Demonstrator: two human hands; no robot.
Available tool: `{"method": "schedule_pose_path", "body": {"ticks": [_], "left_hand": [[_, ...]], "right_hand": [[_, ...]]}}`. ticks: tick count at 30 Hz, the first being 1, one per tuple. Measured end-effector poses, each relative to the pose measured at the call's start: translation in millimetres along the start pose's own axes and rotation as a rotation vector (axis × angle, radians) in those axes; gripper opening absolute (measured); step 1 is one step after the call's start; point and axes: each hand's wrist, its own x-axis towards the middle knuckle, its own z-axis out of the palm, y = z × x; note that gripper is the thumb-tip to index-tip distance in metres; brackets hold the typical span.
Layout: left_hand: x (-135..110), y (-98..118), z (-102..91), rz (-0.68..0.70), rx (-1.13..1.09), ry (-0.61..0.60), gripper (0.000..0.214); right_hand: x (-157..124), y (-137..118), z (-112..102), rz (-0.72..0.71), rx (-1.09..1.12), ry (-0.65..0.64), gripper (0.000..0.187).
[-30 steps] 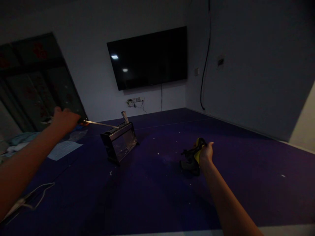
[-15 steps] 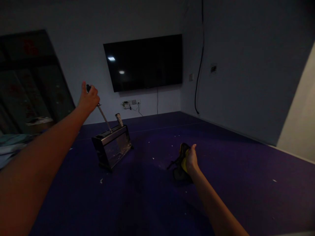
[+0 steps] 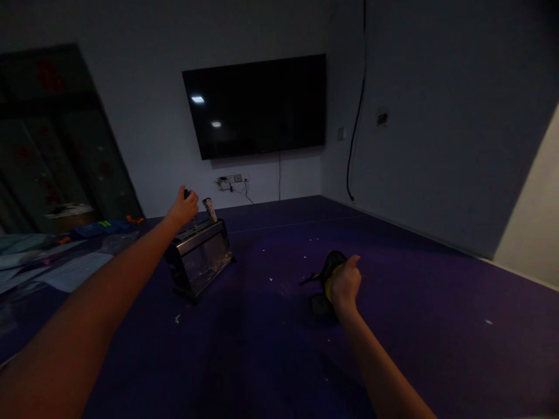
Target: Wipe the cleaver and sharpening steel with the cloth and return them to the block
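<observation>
My left hand (image 3: pixel 186 208) is closed round the black handle (image 3: pixel 187 193) of a thin-shafted tool, just above a slotted holder (image 3: pixel 203 256). The shaft goes down into the holder's top, mostly hidden by my hand. The upright holder has dark ends and a shiny, see-through-looking front. Beside my left hand, a pale, mottled handle (image 3: pixel 209 209) sticks up out of it. Lower right, my right hand (image 3: pixel 346 285) grips a black-and-yellow object (image 3: pixel 329 276), thumb up. A thin dark part points left from the object and a dark block hangs below; its kind is unclear in the dim light.
Small white scraps (image 3: pixel 271 279) dot the purple floor (image 3: pixel 271 349). Papers (image 3: pixel 76 272) and cloth-like items lie at the left, near a round container (image 3: pixel 70 218). A television (image 3: pixel 257 110) hangs on the far wall, above sockets with cords. Another cable (image 3: pixel 356 128) dangles down the right wall.
My left hand has moved down and right, and the tool's shaft has sunk into the holder. My right hand, still on the black-and-yellow object, has turned and shifted slightly right.
</observation>
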Motion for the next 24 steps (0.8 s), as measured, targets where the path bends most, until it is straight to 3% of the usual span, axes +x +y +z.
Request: {"method": "schedule_pose_path", "body": {"ticks": [3,5,7,9,12,15,18,24], "left_hand": [[-9.2,2.0,8.2,-0.012,-0.03,-0.019,0.03],[-12.1,3.3,10.3,0.018,-0.03,-0.042,0.029],[-13.3,5.3,11.1,0.048,-0.01,-0.071,0.029],[-14.1,8.1,11.5,0.065,-0.008,-0.075,0.029],[-15.3,12.2,12.8,0.072,-0.049,-0.039,0.028],[-15.7,13.1,14.5,0.075,-0.103,-0.003,0.03],[-16.8,10.5,14.6,0.053,-0.205,0.037,0.035],[-36.3,11.6,1.2,-0.093,-0.37,0.134,0.046]], "right_hand": [[-2.6,-21.6,-9.2,-0.372,-0.227,0.48,0.034],[-4.6,-34.4,-13.5,-0.537,-0.288,0.612,0.023],[-4.5,-42.6,-17.4,-0.633,-0.323,0.651,0.013],[-1.3,-45.2,-22.4,-0.659,-0.316,0.686,0.021],[7.5,-41.6,-31.9,-0.595,-0.347,0.753,0.036],[16.3,-34.7,-38.9,-0.526,-0.565,0.795,0.043],[21.1,-28.9,-38.7,-0.606,-0.704,0.773,0.048],[19.6,-27.4,-28.9,-0.684,-0.7,0.711,0.046]]}}
